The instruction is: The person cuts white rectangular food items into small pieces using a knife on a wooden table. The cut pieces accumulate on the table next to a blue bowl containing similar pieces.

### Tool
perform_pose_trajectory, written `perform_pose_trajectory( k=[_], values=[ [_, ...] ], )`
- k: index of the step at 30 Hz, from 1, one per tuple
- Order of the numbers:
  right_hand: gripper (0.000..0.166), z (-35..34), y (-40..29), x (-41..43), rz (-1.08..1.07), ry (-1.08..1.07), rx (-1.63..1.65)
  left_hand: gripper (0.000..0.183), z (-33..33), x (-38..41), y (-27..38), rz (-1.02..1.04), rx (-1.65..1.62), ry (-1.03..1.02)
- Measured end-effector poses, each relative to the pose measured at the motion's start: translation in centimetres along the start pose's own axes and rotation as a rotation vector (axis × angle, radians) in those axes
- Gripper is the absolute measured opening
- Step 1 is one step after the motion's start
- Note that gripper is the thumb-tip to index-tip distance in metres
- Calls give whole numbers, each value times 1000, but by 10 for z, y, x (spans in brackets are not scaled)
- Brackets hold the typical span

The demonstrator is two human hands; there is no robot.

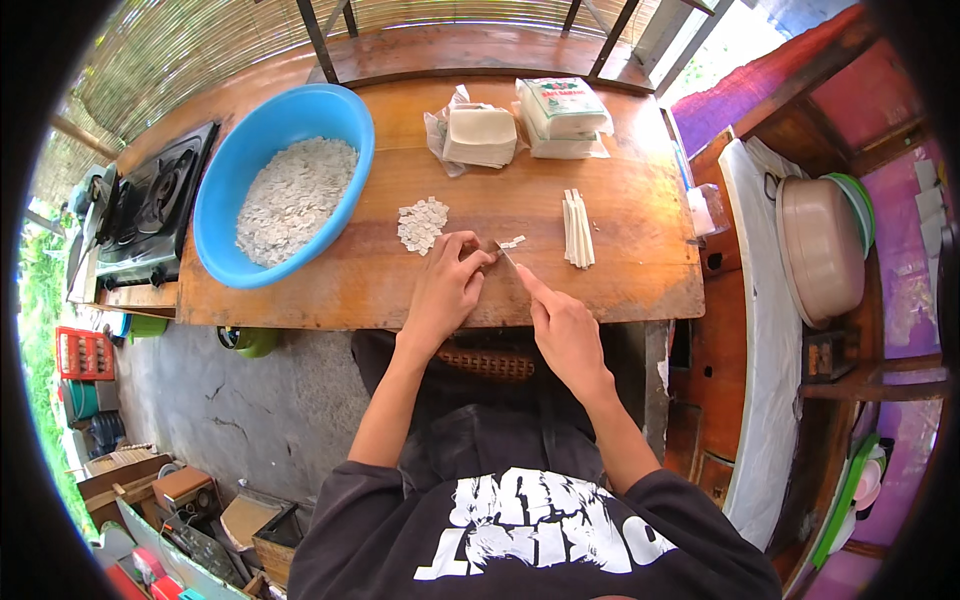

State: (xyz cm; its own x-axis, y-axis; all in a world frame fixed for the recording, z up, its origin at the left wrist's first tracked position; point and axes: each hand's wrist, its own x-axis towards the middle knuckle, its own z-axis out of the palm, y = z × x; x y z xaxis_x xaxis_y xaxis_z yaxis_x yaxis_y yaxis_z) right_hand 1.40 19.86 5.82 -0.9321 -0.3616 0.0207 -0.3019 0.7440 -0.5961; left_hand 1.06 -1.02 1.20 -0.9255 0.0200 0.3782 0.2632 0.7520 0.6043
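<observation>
My right hand [564, 330] grips a knife [507, 256], its index finger laid along the back of the blade. Close against the blade are the bent fingers of my left hand [448, 289], pinching a white strip mostly hidden beneath them. Just beyond the blade lie a few small white cut pieces [513, 242]. A small pile of white squares [422, 225] rests on the wooden table past my left hand. To the right, several long white strips [577, 229] lie side by side.
A large blue basin [214, 202] holds many white cut pieces [300, 199]. Farther back are a stack of white sheets [480, 137] on open plastic and wrapped packs [564, 112]. A gas stove [154, 206] stands left; a beige basin [820, 247] leans at right.
</observation>
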Motion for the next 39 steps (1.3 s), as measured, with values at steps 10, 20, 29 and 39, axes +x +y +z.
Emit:
perform_pose_trajectory(
  k=[10, 20, 29, 39],
  values=[
    [50, 3, -3, -4, -8, -28, -29, 18, -4, -2, 1, 10, -14, 12],
    [50, 0, -7, -11, 6, -70, -26, 16, -4, -5, 0, 18, -33, 18],
    [50, 5, -10, -13, -9, -78, 35, 19, -11, -13, -2, 55, -15, 14],
    [52, 13, -10, -11, -43, -44, 46, 16, -10, -15, -2, 27, 0, 75]
  ],
)
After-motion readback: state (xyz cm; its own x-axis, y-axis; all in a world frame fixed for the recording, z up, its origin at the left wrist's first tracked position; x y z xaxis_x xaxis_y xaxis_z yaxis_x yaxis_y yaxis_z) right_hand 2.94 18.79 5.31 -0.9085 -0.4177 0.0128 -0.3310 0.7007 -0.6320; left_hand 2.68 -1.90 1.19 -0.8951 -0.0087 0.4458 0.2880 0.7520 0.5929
